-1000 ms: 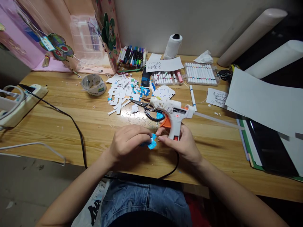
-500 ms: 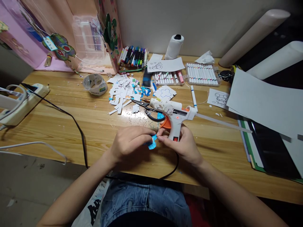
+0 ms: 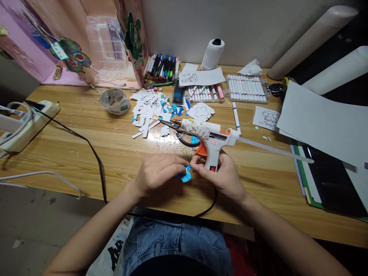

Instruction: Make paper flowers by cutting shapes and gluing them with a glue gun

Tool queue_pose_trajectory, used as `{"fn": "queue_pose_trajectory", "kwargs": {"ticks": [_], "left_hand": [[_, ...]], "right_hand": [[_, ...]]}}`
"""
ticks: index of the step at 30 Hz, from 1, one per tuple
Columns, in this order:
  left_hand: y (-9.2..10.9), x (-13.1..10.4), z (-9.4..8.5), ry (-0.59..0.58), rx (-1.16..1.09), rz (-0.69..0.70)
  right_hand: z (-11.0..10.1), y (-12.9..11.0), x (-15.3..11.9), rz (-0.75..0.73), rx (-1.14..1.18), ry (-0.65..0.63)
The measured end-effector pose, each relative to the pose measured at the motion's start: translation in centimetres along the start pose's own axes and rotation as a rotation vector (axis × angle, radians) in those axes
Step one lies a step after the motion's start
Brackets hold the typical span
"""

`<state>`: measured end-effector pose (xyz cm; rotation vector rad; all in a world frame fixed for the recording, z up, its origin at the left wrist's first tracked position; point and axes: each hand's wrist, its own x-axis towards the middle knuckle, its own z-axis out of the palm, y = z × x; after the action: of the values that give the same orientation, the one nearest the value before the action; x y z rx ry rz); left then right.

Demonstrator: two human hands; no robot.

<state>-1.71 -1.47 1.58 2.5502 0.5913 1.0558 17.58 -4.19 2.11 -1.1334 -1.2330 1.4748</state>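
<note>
My left hand [image 3: 159, 172] is closed on a small blue paper cutout [image 3: 185, 176], its fingers bent over the piece and hiding part of it. In my right hand [image 3: 225, 178] is a white hot glue gun [image 3: 214, 143] with an orange trigger and a lit red light. The gun's nozzle points left, and a clear glue stick [image 3: 276, 148] juts from its back. Thumb and fingertip of that hand come together at the cutout's right edge. Black-handled scissors [image 3: 186, 142] lie on the table just beyond, partly behind the gun, with another blue scrap by their handles.
Paper scraps [image 3: 148, 111] are heaped behind the scissors, beside a tape roll [image 3: 115, 102]. Markers [image 3: 162, 67] and a marker case [image 3: 247, 90] line the back. A power strip [image 3: 31, 124] sits left, large white sheets [image 3: 322, 122] right. A black cord [image 3: 96, 157] crosses the table.
Both hands hold nearly the same pose. The blue cutout is tilted slightly differently between the fingers, and the whole view has shifted a little.
</note>
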Motion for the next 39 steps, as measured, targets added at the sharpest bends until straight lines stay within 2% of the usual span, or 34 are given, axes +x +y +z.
{"fn": "queue_pose_trajectory", "kwargs": {"ticks": [6, 13, 15, 17, 21, 24, 28, 34, 39], "left_hand": [[-0.1, -0.6, -0.4, -0.028, 0.04, -0.018], [-1.2, -2.7, -1.9, -0.085, 0.442, -0.241], [-1.5, -3.4, -2.1, -0.11, 0.483, -0.327], [-1.7, -3.9, -2.4, -0.133, 0.429, -0.432], [-1.7, -4.3, -3.0, -0.152, 0.148, -0.604], [-1.4, -4.1, -4.0, -0.226, 0.025, -0.658], [-0.7, -3.7, -4.9, -0.343, -0.02, -0.717], [-0.5, -3.3, -3.0, -0.215, 0.169, -0.85], [-0.5, -3.2, -1.8, -0.208, 0.202, -0.875]], "right_hand": [[0.0, 0.2, 0.1, -0.002, -0.045, 0.018], [-0.2, 0.5, 0.3, 0.018, -0.088, 0.07], [-0.2, 0.6, 0.3, 0.033, -0.093, 0.065], [-0.2, 0.7, 0.3, 0.057, -0.119, 0.059], [-0.2, 1.0, 0.1, 0.088, -0.16, 0.061], [-0.3, 1.1, 0.0, 0.098, -0.176, 0.064], [-0.2, 1.1, 0.1, 0.126, -0.193, 0.066], [-0.1, 0.7, 0.1, 0.203, -0.136, 0.093], [-0.2, 0.5, 0.0, 0.218, -0.118, 0.104]]}}
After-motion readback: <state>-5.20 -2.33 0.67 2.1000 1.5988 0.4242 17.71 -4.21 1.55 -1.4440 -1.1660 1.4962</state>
